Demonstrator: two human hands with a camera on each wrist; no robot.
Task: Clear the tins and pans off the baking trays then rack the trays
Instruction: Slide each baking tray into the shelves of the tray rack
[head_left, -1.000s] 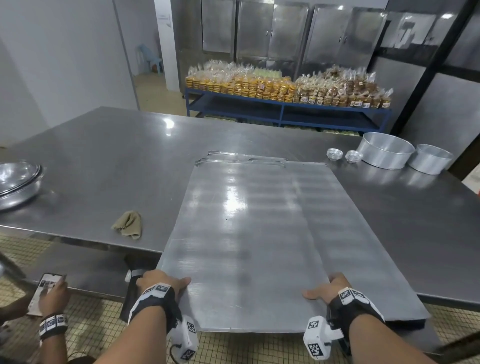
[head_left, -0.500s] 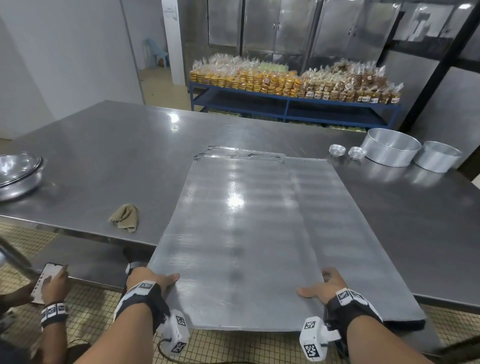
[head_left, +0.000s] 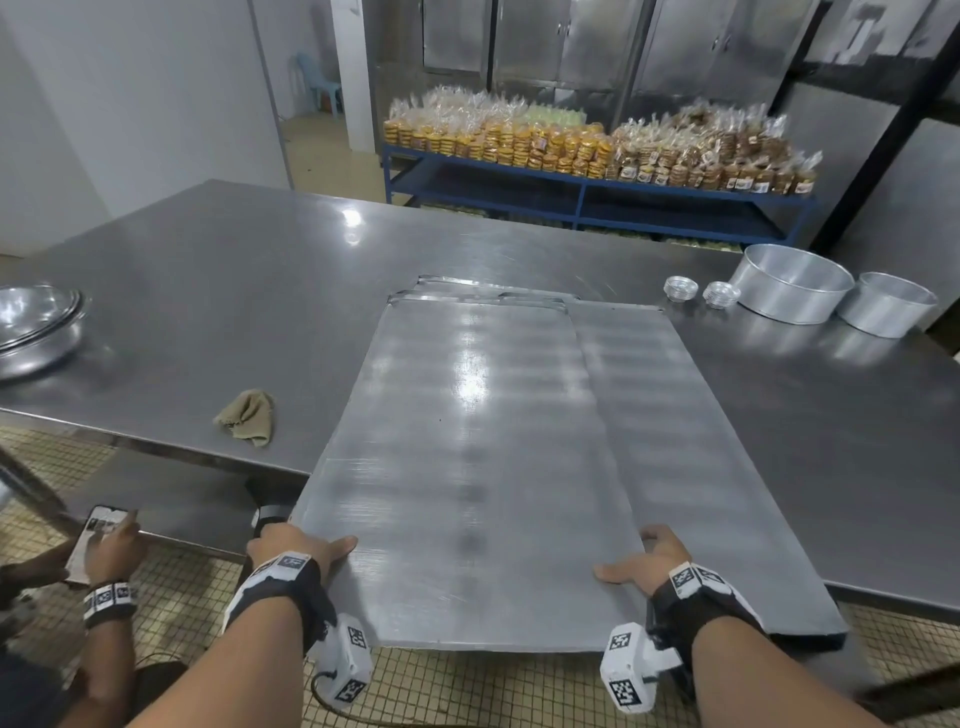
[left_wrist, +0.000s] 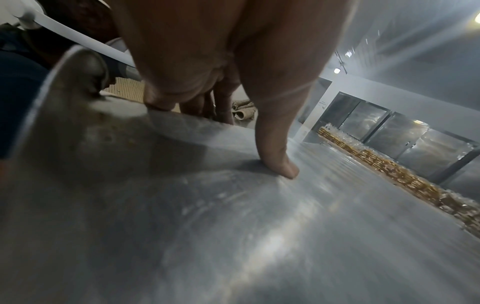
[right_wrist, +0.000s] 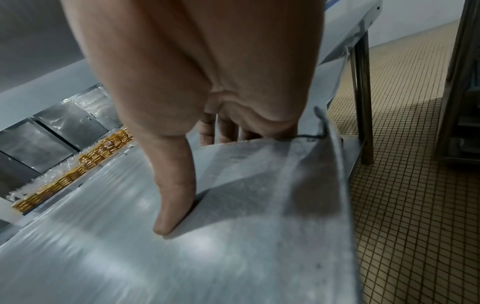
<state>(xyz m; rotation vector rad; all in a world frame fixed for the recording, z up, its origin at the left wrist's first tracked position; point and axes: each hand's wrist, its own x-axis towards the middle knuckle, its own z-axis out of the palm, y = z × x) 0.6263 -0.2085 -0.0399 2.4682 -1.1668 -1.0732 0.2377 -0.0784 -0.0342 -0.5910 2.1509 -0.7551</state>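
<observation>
Top baking tray (head_left: 467, 467): lower centre of the head view, overhanging the near edge of the steel table (head_left: 234, 291), lying on a second tray (head_left: 701, 441) offset to its right. Left hand (head_left: 291, 551): grips the tray's near left corner, thumb (left_wrist: 275, 160) flat on top, fingers curled beneath. Right hand (head_left: 654, 558): grips the near right corner likewise. Two round cake pans (head_left: 795, 283) and small tins (head_left: 680, 288): upper right. Cloth (head_left: 247, 415): left of the trays.
</observation>
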